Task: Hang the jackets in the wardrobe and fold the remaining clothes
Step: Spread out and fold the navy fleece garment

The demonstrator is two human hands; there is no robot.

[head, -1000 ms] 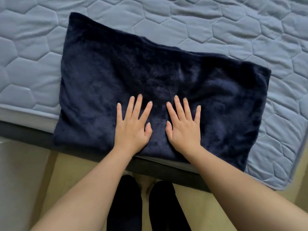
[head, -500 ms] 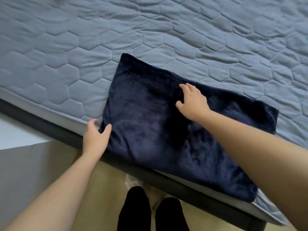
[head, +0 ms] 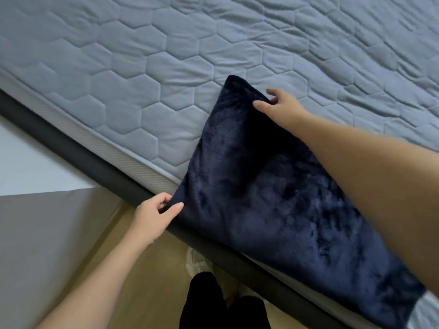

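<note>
A folded dark navy fleece garment (head: 273, 198) lies on the near edge of the bed and partly overhangs it. My left hand (head: 154, 214) pinches its near left corner at the bed's edge. My right hand (head: 280, 108) grips the far left corner, thumb on top and fingers behind the cloth. My right forearm crosses over the garment and hides part of it.
The grey quilted mattress (head: 142, 79) with hexagon stitching fills the upper view. A dark bed frame (head: 90, 162) runs diagonally below it. Beige floor (head: 147, 281) and my dark-clad legs (head: 213, 305) are at the bottom, a grey surface (head: 47, 233) at left.
Both hands left the flat middle of the garment and took hold of its left corners. The view has swung left, so the garment now sits to the right.
</note>
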